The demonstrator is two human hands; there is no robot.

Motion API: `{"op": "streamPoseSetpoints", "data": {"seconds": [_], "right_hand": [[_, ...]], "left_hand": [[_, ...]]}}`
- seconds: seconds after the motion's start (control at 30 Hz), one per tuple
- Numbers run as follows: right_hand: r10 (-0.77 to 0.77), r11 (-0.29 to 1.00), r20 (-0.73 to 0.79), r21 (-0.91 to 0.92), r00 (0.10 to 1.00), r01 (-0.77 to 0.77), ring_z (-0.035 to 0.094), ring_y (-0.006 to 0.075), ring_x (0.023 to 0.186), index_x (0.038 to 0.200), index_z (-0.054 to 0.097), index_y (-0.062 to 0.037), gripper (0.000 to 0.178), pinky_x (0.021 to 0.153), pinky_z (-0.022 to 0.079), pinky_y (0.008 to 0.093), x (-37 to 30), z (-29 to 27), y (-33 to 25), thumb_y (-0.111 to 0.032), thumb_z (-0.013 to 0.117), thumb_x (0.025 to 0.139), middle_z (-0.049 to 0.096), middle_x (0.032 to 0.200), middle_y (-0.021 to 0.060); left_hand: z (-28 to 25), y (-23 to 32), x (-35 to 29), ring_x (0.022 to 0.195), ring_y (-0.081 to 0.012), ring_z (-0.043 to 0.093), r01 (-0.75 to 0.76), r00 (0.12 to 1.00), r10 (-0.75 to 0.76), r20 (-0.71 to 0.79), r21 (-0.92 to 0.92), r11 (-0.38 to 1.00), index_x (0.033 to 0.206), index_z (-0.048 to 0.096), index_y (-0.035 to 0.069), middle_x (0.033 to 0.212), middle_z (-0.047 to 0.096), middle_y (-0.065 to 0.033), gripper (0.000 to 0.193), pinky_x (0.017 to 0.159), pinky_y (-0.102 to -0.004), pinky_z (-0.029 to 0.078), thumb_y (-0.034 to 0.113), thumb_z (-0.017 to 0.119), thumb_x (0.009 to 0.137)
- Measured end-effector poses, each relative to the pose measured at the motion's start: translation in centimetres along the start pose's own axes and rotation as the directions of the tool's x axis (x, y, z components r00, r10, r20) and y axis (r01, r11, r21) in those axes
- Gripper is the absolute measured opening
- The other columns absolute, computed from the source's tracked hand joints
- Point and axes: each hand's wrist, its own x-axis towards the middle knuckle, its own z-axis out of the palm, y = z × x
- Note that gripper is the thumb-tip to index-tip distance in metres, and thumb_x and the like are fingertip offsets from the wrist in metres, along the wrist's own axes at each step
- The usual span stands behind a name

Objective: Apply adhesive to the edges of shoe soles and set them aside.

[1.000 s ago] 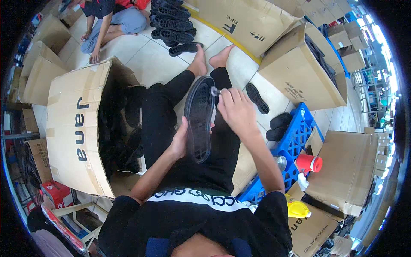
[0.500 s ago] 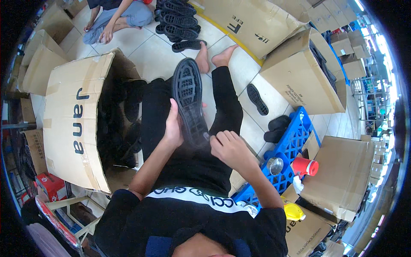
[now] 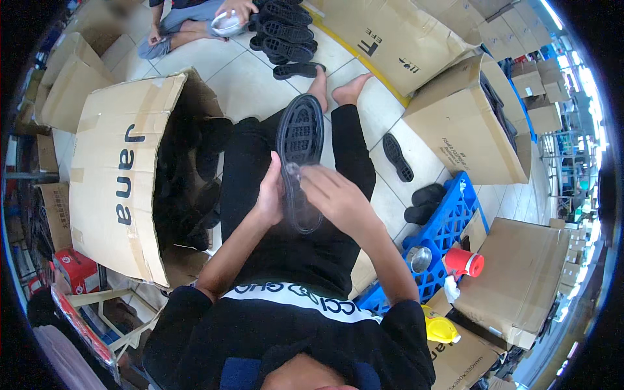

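My left hand (image 3: 268, 198) is closed round the left side of a black shoe sole (image 3: 301, 133), held up lengthwise over my lap. Its inner side, with a raised grid inside a rim, faces up. Over the sole's middle is my right hand (image 3: 338, 203), fingers drawn together and blurred by motion. A small pale thing (image 3: 294, 173) shows at its fingertips, too smeared to name, against the sole's inner face. The sole's lower part is partly hidden behind the right hand.
A big carton (image 3: 117, 175) of dark footwear opens on my left. Loose soles (image 3: 398, 157) lie on the tiles, more in a pile (image 3: 283, 29). On the right, a blue crate (image 3: 435, 242) bears a metal bowl (image 3: 419, 259) and red mug (image 3: 465, 262). Another person's hand (image 3: 239, 12) grips a pale object.
My right hand has moved from the sole's near end up to its middle. The other person now has a pale object in hand. The view has shifted slightly.
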Motion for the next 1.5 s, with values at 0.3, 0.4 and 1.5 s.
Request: {"op": "streamPoseSetpoints", "data": {"seconds": [0.3,0.4,1.5], "right_hand": [[0.01,0.973,0.283,0.217,0.959,-0.074,0.059,0.026,0.103,0.1,0.059,0.0016,0.023,0.087,0.051,0.036,-4.5,-1.7,-2.1,-0.006,0.06,0.078,0.057,0.113,0.0135],[0.106,0.992,0.027,0.066,0.994,-0.108,0.059,0.026,0.103,0.099,0.059,0.0007,0.021,0.088,0.05,0.0353,-3.4,-1.3,-0.3,-0.006,0.059,0.079,0.057,0.114,0.014],[0.9,-0.393,0.361,0.914,0.244,0.097,0.057,0.0155,0.074,0.101,0.059,-0.0051,0.012,0.067,0.048,0.0304,-20.1,12.0,0.2,-0.015,0.054,0.096,0.061,0.095,0.0071]], "left_hand": [[-0.5,1.1,0.7,0.097,-0.0249,0.062,-0.124,0.992,0.123,0.04,0.033,0.992,0.135,0.044,0.003,0.117,0.06,-0.0165,0.082,0.085,-0.0425,0.053,0.068,0.013,0.093],[0.0,0.6,0.7,0.098,-0.0246,0.062,-0.061,0.994,0.061,0.087,-0.003,0.998,0.135,0.045,0.004,0.117,0.061,-0.0162,0.082,0.087,-0.0422,0.052,0.068,0.014,0.094],[-9.7,11.5,28.9,0.123,-0.0278,0.045,-0.435,0.859,0.458,-0.226,0.148,0.888,0.143,0.023,0.015,0.132,0.046,-0.0094,0.075,0.099,-0.0511,0.04,0.03,0.069,0.085]]}}
